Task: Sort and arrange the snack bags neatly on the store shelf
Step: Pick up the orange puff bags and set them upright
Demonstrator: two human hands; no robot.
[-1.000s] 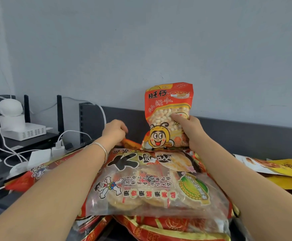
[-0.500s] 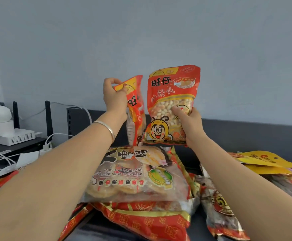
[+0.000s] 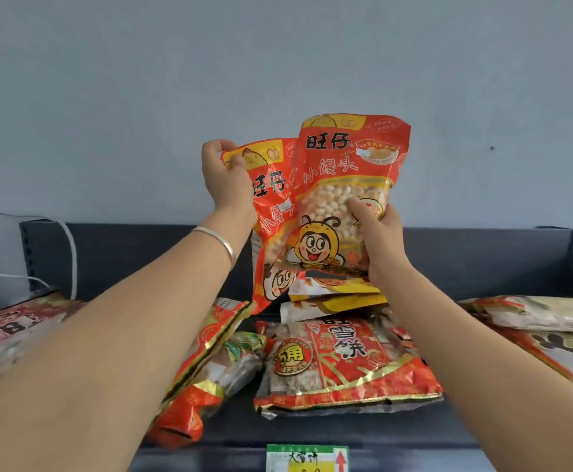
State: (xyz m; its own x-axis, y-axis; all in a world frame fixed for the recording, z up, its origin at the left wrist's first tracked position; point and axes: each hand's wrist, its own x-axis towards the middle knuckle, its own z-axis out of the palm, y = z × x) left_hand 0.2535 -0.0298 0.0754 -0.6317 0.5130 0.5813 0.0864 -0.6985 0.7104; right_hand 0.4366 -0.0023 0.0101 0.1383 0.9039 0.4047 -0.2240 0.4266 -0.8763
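Snack bags (image 3: 346, 185), 2 matching red ones, are overlapping above the shelf (image 3: 230, 434). My left hand (image 3: 225, 178) is pinching 1 by its top corner; my right hand (image 3: 377, 240) is clasping the other's lower side. I am judging them light, slippery, crushable, so sealed edges are looking safest.

Readable print
We read 旺仔 小馒头 on the red-orange plastic snack bag (image 3: 338, 165), above our right fingers (image 3: 358, 209).
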